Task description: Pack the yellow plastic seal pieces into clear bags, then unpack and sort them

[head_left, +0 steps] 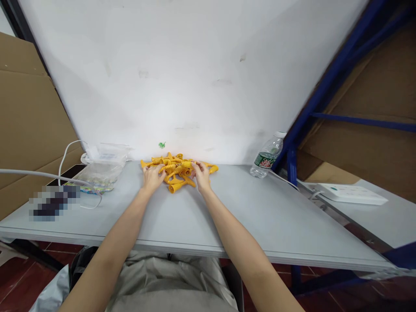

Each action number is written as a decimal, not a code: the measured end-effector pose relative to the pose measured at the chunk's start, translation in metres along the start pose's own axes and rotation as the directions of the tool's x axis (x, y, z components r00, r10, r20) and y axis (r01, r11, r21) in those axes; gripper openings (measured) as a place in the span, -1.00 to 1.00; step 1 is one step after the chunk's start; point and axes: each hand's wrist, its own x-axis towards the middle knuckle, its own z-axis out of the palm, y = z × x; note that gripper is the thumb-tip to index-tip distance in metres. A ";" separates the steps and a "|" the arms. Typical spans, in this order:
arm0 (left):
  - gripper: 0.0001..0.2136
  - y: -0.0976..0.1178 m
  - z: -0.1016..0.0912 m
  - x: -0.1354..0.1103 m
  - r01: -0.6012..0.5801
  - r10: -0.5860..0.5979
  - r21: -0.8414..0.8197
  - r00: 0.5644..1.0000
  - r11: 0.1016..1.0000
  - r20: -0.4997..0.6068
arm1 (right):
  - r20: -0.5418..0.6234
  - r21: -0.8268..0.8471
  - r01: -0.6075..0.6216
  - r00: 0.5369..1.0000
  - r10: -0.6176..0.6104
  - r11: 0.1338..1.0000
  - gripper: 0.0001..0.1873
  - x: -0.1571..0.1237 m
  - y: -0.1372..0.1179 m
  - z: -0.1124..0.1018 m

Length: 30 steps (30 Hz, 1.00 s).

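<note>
A heap of yellow plastic pieces (175,187), ribbed and curved with flared hollow ends like small toy horns, lies on the grey table against the white wall. At its left side rests my left hand (152,178), thumb and fingers apart, touching the pieces. My right hand (201,177) reaches in from the right side, its fingers loosely curved and spread against the heap. Some pieces are partly hidden behind both hands. Neither hand has a piece lifted from the heap.
A clear water bottle (268,155) leans at the right by a blue metal frame (291,167). Beyond it is a white power strip (352,193). At the left are a plastic bag (103,171), a white cable (32,173) and a cardboard sheet (29,117).
</note>
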 end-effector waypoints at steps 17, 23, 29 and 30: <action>-0.78 -0.002 -0.002 -0.001 0.037 -0.039 0.092 0.999 0.995 0.021 | 0.189 0.063 -0.056 0.981 0.044 0.996 -0.58 -0.014 -0.014 0.012; -0.75 -0.006 0.001 0.000 0.072 -0.074 0.080 0.997 0.994 0.029 | 0.314 0.024 -0.106 0.945 0.093 0.994 -0.59 -0.015 -0.013 0.013; -0.75 -0.008 0.000 0.001 0.157 -0.157 0.015 0.987 0.987 0.023 | 0.392 0.046 -0.137 0.914 0.108 0.989 -0.61 -0.016 -0.010 0.014; -0.75 -0.008 -0.001 0.001 0.175 -0.175 0.009 0.984 0.985 0.023 | 0.389 0.048 -0.140 0.915 0.110 0.989 -0.61 -0.016 -0.008 0.013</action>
